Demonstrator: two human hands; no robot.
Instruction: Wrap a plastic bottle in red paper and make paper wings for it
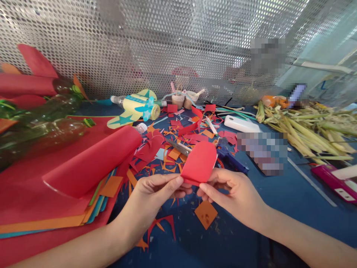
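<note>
Between my two hands is a piece of red paper (199,162) with a rounded top and a folded strip along its lower edge. My left hand (158,191) pinches the lower left corner between thumb and fingers. At the lower right corner, my right hand (231,190) pinches the same edge. Behind the paper lie scissors (178,146), partly covered, and a blue glue gun (231,158). An orange paper square (205,214) rests on the table just below my hands.
A bottle wrapped in red paper (97,160) lies on stacked coloured sheets at left, near green bottles (55,130). Farther back is a yellow-and-blue bottle rocket (139,106). Paper scraps (147,149) litter the middle. Dried stalks (315,126) lie at right; a perforated metal panel (156,48) stands behind.
</note>
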